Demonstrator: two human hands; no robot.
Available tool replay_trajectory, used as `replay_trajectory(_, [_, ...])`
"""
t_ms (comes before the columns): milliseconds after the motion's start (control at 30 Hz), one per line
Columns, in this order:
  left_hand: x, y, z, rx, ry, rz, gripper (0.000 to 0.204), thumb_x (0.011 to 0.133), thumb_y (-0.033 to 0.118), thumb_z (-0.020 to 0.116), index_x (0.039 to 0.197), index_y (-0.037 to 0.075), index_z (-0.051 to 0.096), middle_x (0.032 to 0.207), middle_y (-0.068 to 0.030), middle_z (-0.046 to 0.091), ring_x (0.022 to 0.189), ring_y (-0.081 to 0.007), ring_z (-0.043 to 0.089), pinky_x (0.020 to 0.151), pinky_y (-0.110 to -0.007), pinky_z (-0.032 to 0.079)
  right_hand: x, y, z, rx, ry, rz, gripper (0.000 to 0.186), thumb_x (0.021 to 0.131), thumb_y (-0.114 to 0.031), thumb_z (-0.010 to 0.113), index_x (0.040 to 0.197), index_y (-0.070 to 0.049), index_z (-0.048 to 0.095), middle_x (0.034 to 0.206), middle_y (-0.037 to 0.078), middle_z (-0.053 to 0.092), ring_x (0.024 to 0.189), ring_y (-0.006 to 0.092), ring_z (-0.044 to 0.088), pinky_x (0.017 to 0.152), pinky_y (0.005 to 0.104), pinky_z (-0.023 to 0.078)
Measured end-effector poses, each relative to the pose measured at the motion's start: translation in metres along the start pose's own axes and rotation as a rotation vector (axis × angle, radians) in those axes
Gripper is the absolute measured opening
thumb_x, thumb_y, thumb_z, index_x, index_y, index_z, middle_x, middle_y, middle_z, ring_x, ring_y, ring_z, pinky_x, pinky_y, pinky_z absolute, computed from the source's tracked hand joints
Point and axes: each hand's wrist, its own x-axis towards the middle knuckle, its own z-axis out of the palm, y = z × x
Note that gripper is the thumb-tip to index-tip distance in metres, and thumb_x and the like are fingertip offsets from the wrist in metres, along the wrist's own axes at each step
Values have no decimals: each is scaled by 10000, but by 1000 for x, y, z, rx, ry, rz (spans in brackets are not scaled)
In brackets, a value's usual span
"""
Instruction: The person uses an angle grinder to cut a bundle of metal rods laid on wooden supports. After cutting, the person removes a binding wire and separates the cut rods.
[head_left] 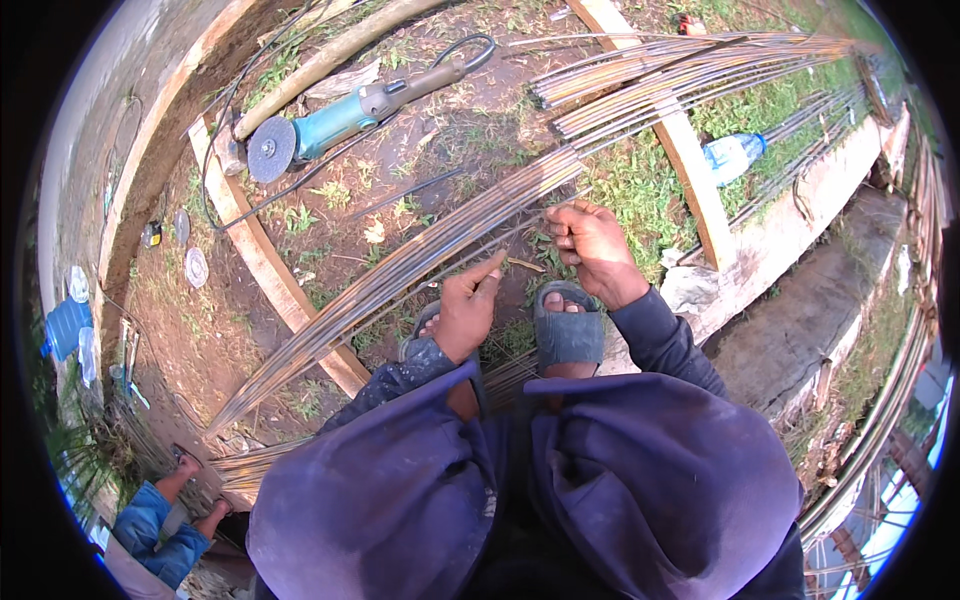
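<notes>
A long bundle of thin steel rods [470, 218] slants across the ground in front of my feet. My left hand [468, 308] is just on the near side of it, fingers curled in and the index finger pointing toward the right. To its right, my right hand [592, 248] is closed with thumb and fingers pinched together, close to the bundle's near edge. Something thin, like a wire or rod, runs by the fingertips, but what either hand holds is too small to make out. The two hands are apart.
An angle grinder [340, 120] with a cord lies beyond the rods. Timber pieces [265, 250] [690, 165] run under the bundle. More cut rods [700, 75] lie at upper right, near a plastic bottle [735, 158]. A blue water jug [68, 328] and another person's legs [165, 520] are at left.
</notes>
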Motion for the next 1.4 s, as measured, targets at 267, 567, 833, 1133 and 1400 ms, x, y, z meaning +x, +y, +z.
replay_trajectory(267, [21, 16, 34, -259, -227, 75, 174, 965, 85, 564, 1080, -22, 641, 960, -77, 666, 788, -133, 634, 627, -290, 492, -26, 0, 77, -1239, -6, -726, 175, 876, -130, 605, 841, 41, 623, 747, 258, 668, 747, 426, 681, 662, 514, 528])
replay_trajectory(567, [18, 48, 9, -490, -228, -243, 237, 977, 76, 532, 1172, -23, 626, 1030, -97, 677, 867, -163, 656, 706, -288, 558, -36, 19, 27, -212, -103, -397, 289, 981, -237, 602, 1053, 27, 696, 831, 101, 693, 621, 127, 613, 568, 289, 499])
replay_trajectory(833, [24, 59, -20, -500, -216, -393, 244, 1016, 155, 516, 1181, 9, 621, 941, -82, 670, 783, -157, 659, 640, -287, 551, -24, 29, 18, -69, 38, -231, 297, 994, -227, 571, 1139, 23, 640, 957, 86, 696, 849, 128, 644, 675, 275, 508])
replay_trajectory(1133, [37, 85, -25, -284, -118, -344, 275, 1005, 206, 574, 1174, -9, 601, 981, -87, 685, 873, -152, 672, 730, -297, 562, -24, 12, 22, -194, -119, -245, 291, 975, -218, 588, 1118, 30, 638, 868, 62, 676, 788, 118, 632, 676, 259, 500])
replay_trajectory(1400, [40, 78, -15, -348, -77, -282, 275, 968, 114, 616, 1165, -72, 572, 976, -145, 689, 819, -199, 702, 685, -315, 570, -9, 10, 26, -283, -37, -265, 217, 968, -177, 574, 1004, 17, 663, 748, 12, 606, 627, 86, 546, 528, 255, 442])
